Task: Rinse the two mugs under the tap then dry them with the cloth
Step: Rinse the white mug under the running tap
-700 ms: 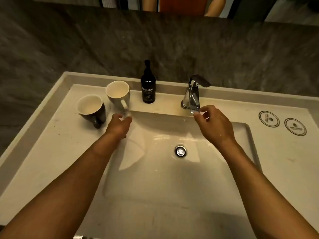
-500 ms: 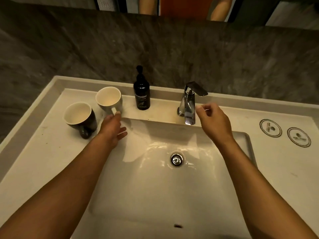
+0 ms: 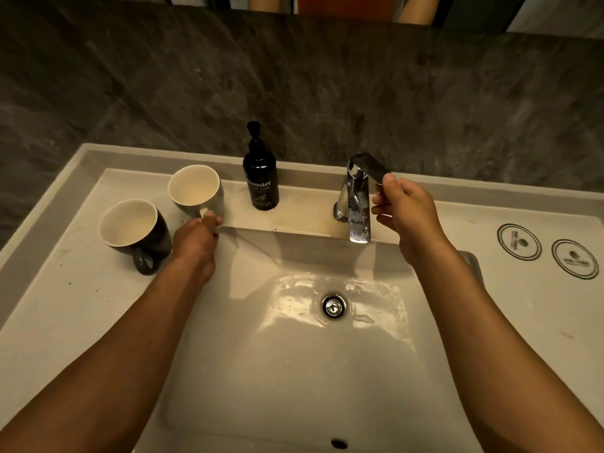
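Right then, the left hand (image 3: 196,238) gripped the white mug (image 3: 196,191) by its handle on the counter left of the sink (image 3: 294,371), the black mug (image 3: 134,228) just beside it, while the right hand (image 3: 405,210) pinched the tap (image 3: 358,197) lever's end.

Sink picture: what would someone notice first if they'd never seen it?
Probably the two hands: the left hand holds the white mug by its handle, left of the basin, and the right hand touches the tap lever. A black soap bottle stands between them.
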